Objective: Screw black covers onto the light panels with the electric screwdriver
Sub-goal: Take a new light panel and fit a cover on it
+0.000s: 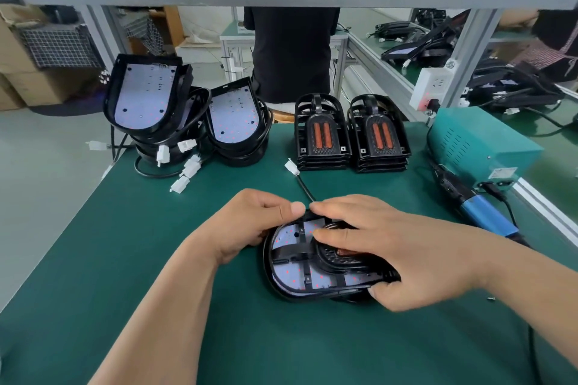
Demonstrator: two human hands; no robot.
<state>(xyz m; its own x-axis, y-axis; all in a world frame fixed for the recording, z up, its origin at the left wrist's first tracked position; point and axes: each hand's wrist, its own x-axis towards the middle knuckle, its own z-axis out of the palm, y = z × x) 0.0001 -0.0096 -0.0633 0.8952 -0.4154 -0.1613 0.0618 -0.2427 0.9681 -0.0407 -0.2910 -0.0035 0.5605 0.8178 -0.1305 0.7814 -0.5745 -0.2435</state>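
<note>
I see the light panel (291,278) lying on the green table (156,259), with the black cover (331,256) sitting on it. My left hand (250,222) curls round the panel's far left edge. My right hand (400,250) clamps the cover onto the panel, fingers across the cover and thumb hooked at the panel's near rim. The electric screwdriver (488,212) lies to the right of the panel, and the stacked covers (322,134) stand beyond it.

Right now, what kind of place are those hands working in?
Probably a factory assembly bench: stacks of light panels and black covers wait on the green mat, and an electric screwdriver lies ready.
</note>
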